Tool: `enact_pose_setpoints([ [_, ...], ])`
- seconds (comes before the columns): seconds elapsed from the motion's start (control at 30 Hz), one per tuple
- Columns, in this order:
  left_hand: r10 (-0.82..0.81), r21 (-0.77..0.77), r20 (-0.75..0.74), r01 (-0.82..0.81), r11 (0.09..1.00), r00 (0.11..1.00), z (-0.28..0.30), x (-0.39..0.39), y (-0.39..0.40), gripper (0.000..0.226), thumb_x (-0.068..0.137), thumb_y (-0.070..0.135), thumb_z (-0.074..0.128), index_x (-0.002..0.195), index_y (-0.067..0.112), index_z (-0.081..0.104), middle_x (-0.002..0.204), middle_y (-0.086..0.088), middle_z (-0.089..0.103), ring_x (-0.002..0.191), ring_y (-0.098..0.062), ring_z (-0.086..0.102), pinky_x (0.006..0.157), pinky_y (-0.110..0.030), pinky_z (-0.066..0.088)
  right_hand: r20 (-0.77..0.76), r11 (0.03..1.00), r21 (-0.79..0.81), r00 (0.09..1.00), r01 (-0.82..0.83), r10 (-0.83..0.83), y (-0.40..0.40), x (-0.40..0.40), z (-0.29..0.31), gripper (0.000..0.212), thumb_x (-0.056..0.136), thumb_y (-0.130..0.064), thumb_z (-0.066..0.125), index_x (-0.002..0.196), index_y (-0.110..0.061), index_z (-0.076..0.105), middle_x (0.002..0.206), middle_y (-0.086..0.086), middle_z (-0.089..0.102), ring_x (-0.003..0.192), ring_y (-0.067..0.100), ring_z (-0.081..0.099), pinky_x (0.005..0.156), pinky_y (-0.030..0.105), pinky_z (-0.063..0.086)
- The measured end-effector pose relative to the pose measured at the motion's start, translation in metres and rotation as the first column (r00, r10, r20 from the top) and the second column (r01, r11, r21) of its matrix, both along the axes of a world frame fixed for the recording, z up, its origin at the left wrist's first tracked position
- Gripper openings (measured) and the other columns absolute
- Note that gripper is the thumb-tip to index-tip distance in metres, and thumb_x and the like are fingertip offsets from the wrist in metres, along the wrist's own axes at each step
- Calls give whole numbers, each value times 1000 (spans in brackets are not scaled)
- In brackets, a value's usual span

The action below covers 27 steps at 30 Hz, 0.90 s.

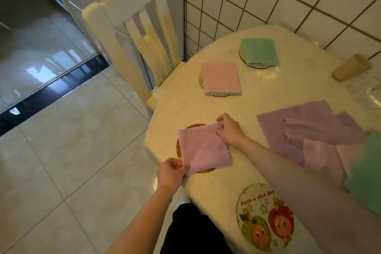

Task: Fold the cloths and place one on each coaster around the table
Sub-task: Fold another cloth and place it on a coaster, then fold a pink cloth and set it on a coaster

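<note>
Folded lilac cloth [203,147] is lying over the coaster [192,127] at the tabletop's [257,93] 9 o'clock edge; left hand [172,173] fingers are pinching its near corner, right hand [229,130] fingers its far corner. Light, limp, likely unfolding unless corners are gripped.

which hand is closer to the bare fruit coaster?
Left. Left hand sits just up-left of the fruit coaster; right hand is farther, at the purple cloth's far corner.

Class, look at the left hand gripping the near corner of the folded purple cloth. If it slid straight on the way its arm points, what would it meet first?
Most likely the folded purple cloth it pinches; the left hand points up-right across it, toward the right hand, though depth is uncertain.
</note>
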<state>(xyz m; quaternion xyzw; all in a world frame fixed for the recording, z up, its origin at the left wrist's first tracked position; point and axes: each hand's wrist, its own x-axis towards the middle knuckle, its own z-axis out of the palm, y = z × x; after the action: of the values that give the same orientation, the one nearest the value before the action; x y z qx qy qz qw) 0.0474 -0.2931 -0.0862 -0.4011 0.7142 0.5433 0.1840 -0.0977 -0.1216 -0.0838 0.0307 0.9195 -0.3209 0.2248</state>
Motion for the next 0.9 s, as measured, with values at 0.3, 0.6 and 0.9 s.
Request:
enact_pose_setpoints([
  [0.3, -369, -398, -22, 331, 856, 929, 7, -7, -4, 21, 83, 28, 61, 97, 24, 46, 89, 9, 53, 74, -14, 54, 50, -28, 40, -126, 991, 100, 989, 91, -78, 3, 8, -7, 26, 89, -23, 58, 112, -15, 48, 99, 5, 63, 87, 22, 60, 69, 30, 45],
  [0.6, -840, -766, 46, 559, 318, 540, 15, -33, 16, 40, 87, 24, 55, 126, 19, 46, 131, -3, 42, 112, -28, 44, 83, -37, 48, -161, 986, 91, 979, 138, -122, 62, 45, 6, 20, 87, -8, 53, 107, -13, 55, 92, 2, 60, 83, 20, 58, 70, 31, 48],
  [0.9, -953, -752, -37, 620, 225, 302, 21, 0, 166, 37, 89, 17, 50, 126, 20, 53, 124, 2, 48, 113, -22, 43, 90, -34, 46, -184, 969, 213, 979, 126, -87, 227, 146, 28, 11, 90, -21, 48, 100, -26, 52, 93, -8, 58, 85, 16, 58, 74, 35, 49],
])
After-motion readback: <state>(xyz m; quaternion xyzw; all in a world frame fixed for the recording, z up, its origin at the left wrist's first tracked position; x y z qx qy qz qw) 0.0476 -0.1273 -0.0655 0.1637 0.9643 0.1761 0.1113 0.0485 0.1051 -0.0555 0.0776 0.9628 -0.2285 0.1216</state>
